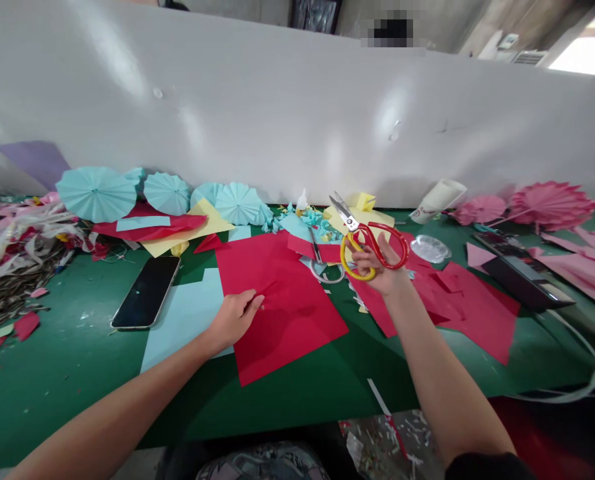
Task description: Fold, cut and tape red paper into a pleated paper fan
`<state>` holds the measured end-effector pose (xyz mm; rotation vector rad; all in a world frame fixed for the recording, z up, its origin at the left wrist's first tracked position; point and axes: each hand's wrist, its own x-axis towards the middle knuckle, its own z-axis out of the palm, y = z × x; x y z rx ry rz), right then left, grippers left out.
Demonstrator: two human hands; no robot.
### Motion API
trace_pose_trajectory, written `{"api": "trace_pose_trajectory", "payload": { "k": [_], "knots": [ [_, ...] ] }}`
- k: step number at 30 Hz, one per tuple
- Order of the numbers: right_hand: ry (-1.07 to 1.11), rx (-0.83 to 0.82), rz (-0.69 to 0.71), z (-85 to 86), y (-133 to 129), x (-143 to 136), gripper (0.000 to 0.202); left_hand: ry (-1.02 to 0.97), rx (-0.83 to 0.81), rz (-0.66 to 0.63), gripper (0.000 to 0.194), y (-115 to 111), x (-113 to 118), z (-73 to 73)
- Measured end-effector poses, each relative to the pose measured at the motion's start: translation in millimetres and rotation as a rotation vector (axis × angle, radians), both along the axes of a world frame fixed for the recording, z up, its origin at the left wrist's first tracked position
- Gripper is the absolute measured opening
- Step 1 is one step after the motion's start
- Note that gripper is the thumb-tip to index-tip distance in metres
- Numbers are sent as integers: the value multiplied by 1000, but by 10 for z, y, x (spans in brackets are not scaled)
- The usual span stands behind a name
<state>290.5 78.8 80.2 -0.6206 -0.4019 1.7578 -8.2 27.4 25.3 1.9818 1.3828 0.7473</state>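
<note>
A large red paper sheet (292,333) lies on the green table, partly over a light blue sheet (182,327). My left hand (236,317) is over the red sheet's left part, thumb and fingers pinched together on a small bit of red paper. My right hand (377,267) is raised at the right, fingers through the handles of scissors with one red and one yellow handle (391,247). Their silver blades point up and left, slightly parted. Behind the red sheet lies a second pair of scissors with pale handles (327,272), beside a folded red strip (304,247).
A black phone (147,293) lies at the left, near tangled ribbons (17,247). Blue paper fans (97,193) stand along the grey partition (277,100). Red sheets (482,313), a clear dish (430,248), a white roll (440,200) and pink fans (552,205) are at the right.
</note>
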Motion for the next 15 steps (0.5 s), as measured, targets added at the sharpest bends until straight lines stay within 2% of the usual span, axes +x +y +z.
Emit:
{"api": "trace_pose_trajectory", "payload": {
  "k": [4,9,11,15],
  "knots": [
    [-107,10,37,-52,-30,-134,24,-69,-29,23,34,3,-10,22],
    [-187,15,133,-219,-6,-317,17,-198,-89,61,31,57,-42,72],
    [-228,38,165,-297,-7,-389,10,-262,-121,59,26,105,-48,128],
    [-318,95,262,-403,-68,-509,24,-363,-184,57,18,259,-41,329]
  ]
}}
